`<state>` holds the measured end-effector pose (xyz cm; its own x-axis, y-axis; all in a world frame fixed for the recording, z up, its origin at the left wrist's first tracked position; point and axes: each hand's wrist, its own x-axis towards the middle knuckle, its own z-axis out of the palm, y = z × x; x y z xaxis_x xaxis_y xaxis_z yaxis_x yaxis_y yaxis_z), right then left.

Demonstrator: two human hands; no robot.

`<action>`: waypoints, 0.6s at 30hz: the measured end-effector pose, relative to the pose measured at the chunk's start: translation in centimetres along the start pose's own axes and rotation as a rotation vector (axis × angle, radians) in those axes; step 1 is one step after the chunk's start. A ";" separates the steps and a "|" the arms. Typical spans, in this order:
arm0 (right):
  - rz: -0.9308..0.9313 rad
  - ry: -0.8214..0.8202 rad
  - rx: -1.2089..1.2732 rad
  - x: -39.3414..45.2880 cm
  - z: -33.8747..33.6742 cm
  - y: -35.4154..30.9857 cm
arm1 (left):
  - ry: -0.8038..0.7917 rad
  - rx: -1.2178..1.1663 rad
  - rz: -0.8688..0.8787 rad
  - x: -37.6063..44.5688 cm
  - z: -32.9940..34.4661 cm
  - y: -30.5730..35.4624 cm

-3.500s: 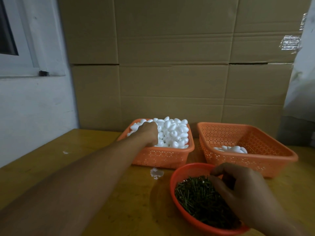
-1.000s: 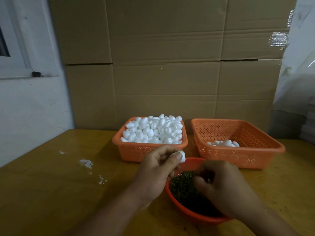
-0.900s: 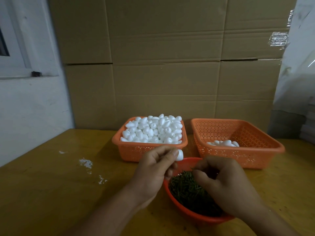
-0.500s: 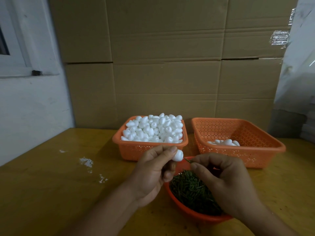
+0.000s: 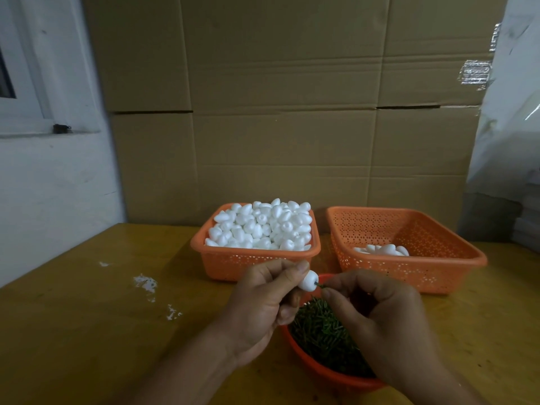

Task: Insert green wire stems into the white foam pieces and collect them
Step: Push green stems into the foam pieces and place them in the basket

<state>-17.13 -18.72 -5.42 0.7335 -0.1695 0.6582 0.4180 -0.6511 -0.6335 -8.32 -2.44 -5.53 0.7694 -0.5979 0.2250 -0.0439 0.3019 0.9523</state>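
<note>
A: The left hand (image 5: 263, 302) pinches a white foam piece (image 5: 308, 281) between thumb and fingertip, just above the round red bowl (image 5: 336, 375); the right hand (image 5: 380, 314) pinches a green wire stem (image 5: 319, 285) whose tip meets the blunt end of the foam. How would you seat it?

B: Push straight along the foam's long axis; keep the pinch close to the tip so the thin wire doesn't bend; how deep it sits I can't quite tell.

A: And around them?

B: The full basket (image 5: 257, 258) of foam lies beyond the hands; the collecting basket (image 5: 409, 270) to its right holds a few pieces; white crumbs (image 5: 144, 282) lie well left; nothing blocks the drop-off.
</note>
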 end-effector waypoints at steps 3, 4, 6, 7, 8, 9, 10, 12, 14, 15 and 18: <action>-0.009 0.010 -0.027 -0.2 0.2 -0.3 | 0.003 0.013 0.006 -0.1 0.1 0.0; -0.004 0.005 -0.028 -0.2 0.2 -0.4 | 0.005 0.017 0.008 -0.1 0.2 0.0; 0.005 0.008 -0.029 -0.4 0.3 -0.4 | 0.015 0.022 0.010 -0.1 0.3 0.0; 0.007 0.016 -0.029 -0.4 0.4 -0.5 | 0.020 0.025 0.013 -0.1 0.4 0.0; 0.009 0.024 -0.029 -0.4 0.4 -0.5 | 0.025 0.028 0.018 -0.1 0.4 0.1; 0.009 0.029 -0.030 -0.5 0.5 -0.6 | 0.031 0.033 0.026 -0.2 0.5 0.1; 0.009 0.029 -0.033 -0.5 0.5 -0.6 | 0.038 0.038 0.035 -0.2 0.6 0.1; 0.010 0.021 -0.045 -0.6 0.6 -0.6 | 0.058 0.050 0.054 -0.3 0.7 0.0; 0.017 0.017 -0.049 -0.7 0.6 -0.5 | 0.074 0.053 0.068 -0.3 0.8 -0.1; 0.024 0.016 -0.044 -0.7 0.6 -0.5 | 0.079 0.053 0.072 -0.4 0.9 -0.1; 0.050 0.018 -0.018 -0.5 0.5 -0.4 | 0.081 0.069 0.073 -0.4 0.9 -0.3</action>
<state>-17.42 -17.98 -5.73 0.7432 -0.2150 0.6335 0.3719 -0.6544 -0.6584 -9.14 -2.95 -5.70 0.8115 -0.5133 0.2791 -0.1432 0.2884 0.9467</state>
